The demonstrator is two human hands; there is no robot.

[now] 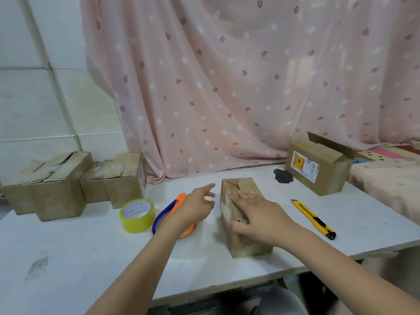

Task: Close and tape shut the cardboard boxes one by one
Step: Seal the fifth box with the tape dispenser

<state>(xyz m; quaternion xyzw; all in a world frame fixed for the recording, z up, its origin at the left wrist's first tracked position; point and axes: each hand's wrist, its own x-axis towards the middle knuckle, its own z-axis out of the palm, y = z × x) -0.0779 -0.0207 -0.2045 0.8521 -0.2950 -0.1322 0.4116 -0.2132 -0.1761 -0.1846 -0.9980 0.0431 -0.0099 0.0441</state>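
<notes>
A small brown cardboard box (241, 244) lies in the middle of the white table (91, 258), its top flaps folded down. My right hand (256, 214) rests flat on its top with the fingers spread. My left hand (196, 206) hovers just left of the box, fingers loosely extended, holding nothing. Under the left wrist lies an orange and blue tape dispenser (177, 205). A roll of yellow-tinted clear tape (137, 215) stands to its left.
A yellow utility knife (314, 220) lies right of the box. An open box with a shipping label (318, 165) stands at the back right. Two closed boxes (48, 185) (120, 178) sit at the back left. A pink curtain (227, 87) hangs behind.
</notes>
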